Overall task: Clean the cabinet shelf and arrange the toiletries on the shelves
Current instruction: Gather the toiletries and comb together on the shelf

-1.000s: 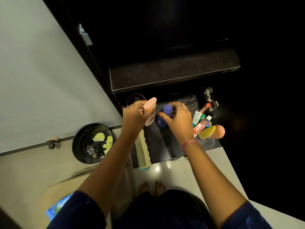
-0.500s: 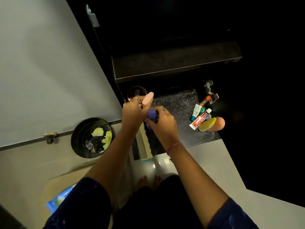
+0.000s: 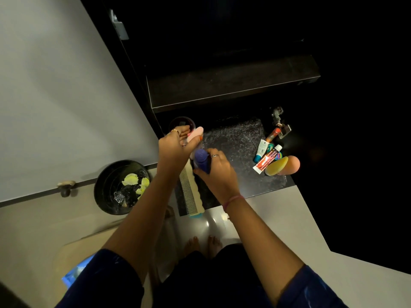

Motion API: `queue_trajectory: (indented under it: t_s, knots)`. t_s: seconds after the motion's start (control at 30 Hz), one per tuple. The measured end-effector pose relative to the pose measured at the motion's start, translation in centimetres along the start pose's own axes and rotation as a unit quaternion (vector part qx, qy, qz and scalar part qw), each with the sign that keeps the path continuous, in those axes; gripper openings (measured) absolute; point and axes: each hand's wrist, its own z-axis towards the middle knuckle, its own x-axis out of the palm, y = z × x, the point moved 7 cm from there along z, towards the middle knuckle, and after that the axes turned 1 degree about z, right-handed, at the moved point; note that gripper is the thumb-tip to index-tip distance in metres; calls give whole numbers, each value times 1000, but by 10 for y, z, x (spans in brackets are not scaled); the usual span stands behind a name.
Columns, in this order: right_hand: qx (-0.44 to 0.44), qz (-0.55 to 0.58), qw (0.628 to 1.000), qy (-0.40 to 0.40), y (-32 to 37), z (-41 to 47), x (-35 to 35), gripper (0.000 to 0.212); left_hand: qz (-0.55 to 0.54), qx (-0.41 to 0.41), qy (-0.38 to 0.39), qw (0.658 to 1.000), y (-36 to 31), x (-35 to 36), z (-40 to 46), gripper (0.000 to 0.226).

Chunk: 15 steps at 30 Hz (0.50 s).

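My left hand (image 3: 175,147) grips a pale pink bottle (image 3: 196,133) at the left end of the dark speckled lower shelf (image 3: 235,141). My right hand (image 3: 219,172) holds a blue-capped bottle (image 3: 202,160) upright right beside it, the two hands touching. A cream comb (image 3: 192,192) lies along the shelf's left edge, under my left wrist. A dark round jar (image 3: 181,124) sits behind my left hand. At the shelf's right end lie several tubes (image 3: 265,155), a yellow sponge (image 3: 277,166) and an orange one (image 3: 292,164).
An upper dark shelf (image 3: 222,87) juts out above the lower one. A black bin (image 3: 121,187) with yellow scraps stands on the floor to the left, by the open white cabinet door (image 3: 55,96). A metal hinge (image 3: 281,123) sits at the back right.
My right hand has slid the blue-capped bottle leftward along the shelf until it stands beside the pink bottle in my left hand. The camera has tilted slightly.
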Motion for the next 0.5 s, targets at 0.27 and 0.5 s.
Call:
queue_trajectory:
  t_s: [0.27,0.5]
  knots:
    - [75,-28,996,-42,-26,-14,-44,46,-51,159,-76,983,-64,-5,-19,23]
    - [162,-109,952,-235,-75,-44,-132,36,-64,214,51,973,-102,89,-43,26]
